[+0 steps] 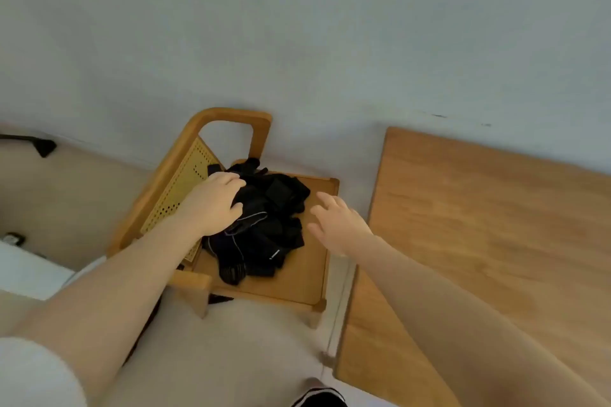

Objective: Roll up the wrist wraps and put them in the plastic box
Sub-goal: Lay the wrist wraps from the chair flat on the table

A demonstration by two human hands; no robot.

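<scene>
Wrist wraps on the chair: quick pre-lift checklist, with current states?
1. Wrist wraps piled on the chair seat: ok.
2. Left hand curled on the pile: ok.
3. Right hand open, beside the pile, not touching: ok.
4. Single wrap separated from the tangle: not ok.
5. Plastic box in view: not ok, none seen.
6. Table surface bare for rolling: ok.
</scene>
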